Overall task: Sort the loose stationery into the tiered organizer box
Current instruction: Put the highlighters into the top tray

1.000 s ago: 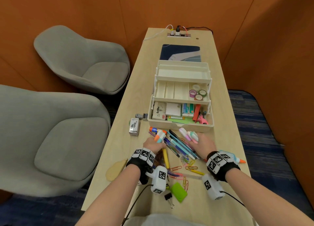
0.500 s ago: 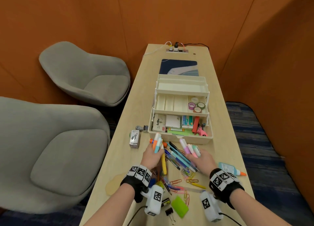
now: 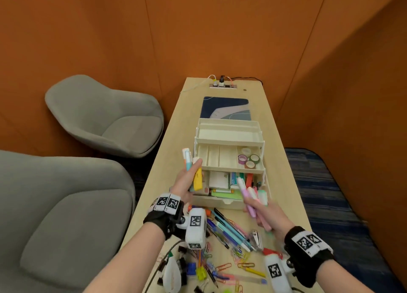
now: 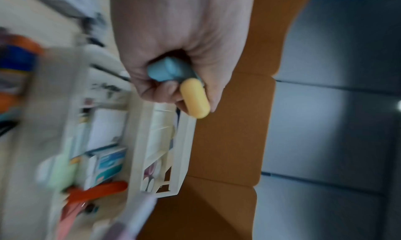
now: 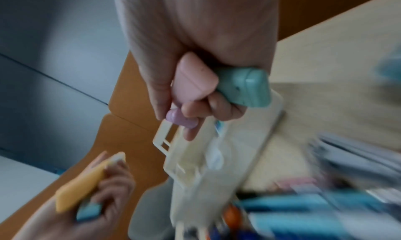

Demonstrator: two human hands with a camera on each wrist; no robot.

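— So, which hand is closer to the box?

— Start on the left. The left hand (image 3: 187,178) has its fingers wrapped tight around a bunch of fat markers (image 3: 192,169): a blue one and a yellow one for sure, and one with a pale pink end. Their long way points up toward 12 o'clock, tipped a little to 11.

— And where is the box from there?

— The tiered organizer box (image 3: 229,160) sits at 3 o'clock from that hand, just beside it. The middle tray (image 3: 218,159), with its long open slots, is right next to the marker tips. The slots run toward 12 o'clock too, so I think the markers already line up with them.

— What about the other side?

— The right hand (image 3: 267,215) is clamped on pastel markers (image 3: 251,195) too: purple, pink and mint green. It hangs low, in front of the bottom tray, and its markers lean toward 11 o'clock. The middle tray is up at 11 o'clock from those fingers.

— So who goes first?

— My guess is the left hand. It is higher and nearer the open slots. Pens (image 3: 229,231) and paper clips (image 3: 222,266) lie loose on the table (image 3: 279,138), waiting.
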